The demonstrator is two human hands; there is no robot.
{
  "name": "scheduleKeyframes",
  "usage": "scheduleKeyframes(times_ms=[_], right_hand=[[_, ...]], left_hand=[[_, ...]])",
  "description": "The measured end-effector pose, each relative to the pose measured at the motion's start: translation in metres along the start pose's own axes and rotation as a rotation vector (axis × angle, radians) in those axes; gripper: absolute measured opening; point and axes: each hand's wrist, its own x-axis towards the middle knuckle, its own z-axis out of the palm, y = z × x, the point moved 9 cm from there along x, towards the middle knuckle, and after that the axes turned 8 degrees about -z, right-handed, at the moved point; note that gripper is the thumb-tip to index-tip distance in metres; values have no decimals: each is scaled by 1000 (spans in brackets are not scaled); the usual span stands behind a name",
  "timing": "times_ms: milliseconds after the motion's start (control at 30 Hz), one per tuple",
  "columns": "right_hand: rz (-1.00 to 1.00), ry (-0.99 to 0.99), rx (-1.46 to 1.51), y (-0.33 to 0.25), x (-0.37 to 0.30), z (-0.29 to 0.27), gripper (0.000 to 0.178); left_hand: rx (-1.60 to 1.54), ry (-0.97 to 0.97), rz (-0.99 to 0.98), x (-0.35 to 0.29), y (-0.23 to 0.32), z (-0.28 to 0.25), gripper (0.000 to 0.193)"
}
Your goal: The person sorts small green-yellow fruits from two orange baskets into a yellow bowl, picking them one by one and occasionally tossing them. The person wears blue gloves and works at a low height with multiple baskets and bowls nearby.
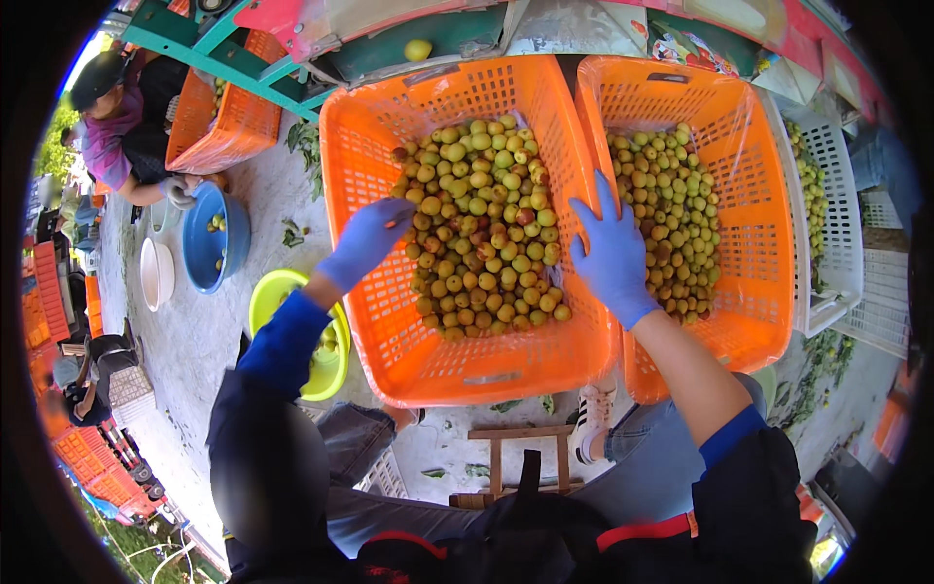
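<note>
The jujubes [484, 219] lie heaped in the left orange crate [428, 365]. At the heap's nine o'clock, the gloved left hand [368, 245] bends its fingers; whether it grasps one, I cannot tell. At three o'clock, the right hand [615, 255] is released, fingers spread. A yellow-green basin [268, 297] sits at eight o'clock.

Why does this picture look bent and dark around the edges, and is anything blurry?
In the head view, the fisheye lens bends straight edges toward a black rim; daylight brightens the pale floor; a smeared blur covers part of the dark left sleeve, while the central fruit looks fairly sharp.
</note>
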Motion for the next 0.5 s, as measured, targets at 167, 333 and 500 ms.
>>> scheduleKeyframes(times_ms=[167, 333, 500], right_hand=[[-14, 3, 33, -3, 3, -2, 48], [-20, 21, 22, 5, 0, 5, 48], [-18, 9, 1, 8, 1, 5, 47]], left_hand=[[277, 150, -47, 151, 11, 92, 39], [529, 83, -319, 209, 11, 121, 55], [598, -252, -431, 231, 6, 141, 63]])
